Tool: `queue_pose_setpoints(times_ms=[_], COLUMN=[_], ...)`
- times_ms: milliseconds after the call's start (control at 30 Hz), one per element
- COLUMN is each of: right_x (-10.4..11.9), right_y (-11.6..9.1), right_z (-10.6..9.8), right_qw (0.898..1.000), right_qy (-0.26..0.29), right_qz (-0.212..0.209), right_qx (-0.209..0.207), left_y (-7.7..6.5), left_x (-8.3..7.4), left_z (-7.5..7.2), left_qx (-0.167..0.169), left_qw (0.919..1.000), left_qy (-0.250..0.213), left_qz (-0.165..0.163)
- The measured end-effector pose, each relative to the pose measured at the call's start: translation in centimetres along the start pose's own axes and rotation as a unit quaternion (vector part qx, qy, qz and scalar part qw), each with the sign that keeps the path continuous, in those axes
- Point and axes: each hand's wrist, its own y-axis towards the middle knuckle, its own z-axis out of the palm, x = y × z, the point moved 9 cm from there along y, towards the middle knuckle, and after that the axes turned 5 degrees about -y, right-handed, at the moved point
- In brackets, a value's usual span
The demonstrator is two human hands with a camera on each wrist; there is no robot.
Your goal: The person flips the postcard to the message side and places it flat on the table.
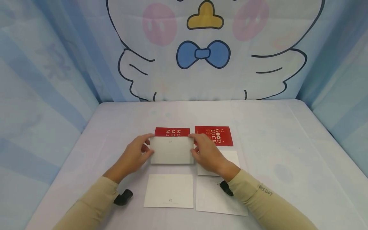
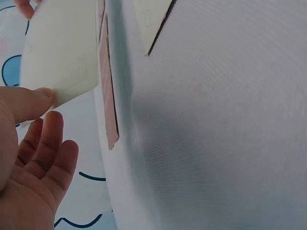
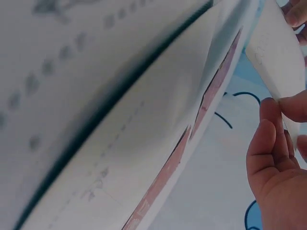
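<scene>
Between my two hands a blank-looking white card (image 1: pixel 172 152) with a small mark near its top edge is held up off the table. My left hand (image 1: pixel 133 157) pinches its left end, thumb on the near face, as the left wrist view shows on the card (image 2: pixel 62 52). At the other end my right hand (image 1: pixel 209 155) pinches the card (image 3: pixel 276 52) between thumb and fingers. Behind it lies a red card (image 1: pixel 172 131) with white lettering, its lower part hidden. A second red card (image 1: pixel 225 135), reading GOOD LUCK, lies beyond my right hand.
Nearer me, a white card (image 1: pixel 168 191) lies at left and a larger white sheet (image 1: pixel 212 199) at right. Another white card (image 1: pixel 207 171) is partly under my right hand and wrist. A cartoon-printed curtain (image 1: pixel 201 83) stands behind the pale cloth-covered table (image 1: pixel 273 127).
</scene>
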Motion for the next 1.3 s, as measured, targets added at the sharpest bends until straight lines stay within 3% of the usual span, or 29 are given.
queue_pose_setpoints(times_ms=[400, 800, 1100, 1300], right_x=[-0.6, -1.0, -1.3, -1.2], right_y=[-0.2, -0.3, -0.6, -0.6], right_z=[2.2, 3.4, 3.7, 3.7], right_qw=[0.995, 0.984, 0.979, 0.976], right_qy=[-0.022, -0.085, -0.085, -0.113], right_qz=[0.050, 0.073, 0.082, 0.069], right_qx=[0.081, 0.142, 0.164, 0.171], left_y=[-0.1, 0.1, 0.0, 0.0], left_x=[1.1, 0.9, 1.2, 1.0], left_z=[2.2, 3.1, 3.6, 3.7], left_qx=[0.071, 0.110, 0.126, 0.134], left_qw=[0.9957, 0.9887, 0.9851, 0.9824], left_qy=[0.027, 0.091, 0.099, 0.115], left_qz=[-0.053, -0.047, -0.061, -0.060])
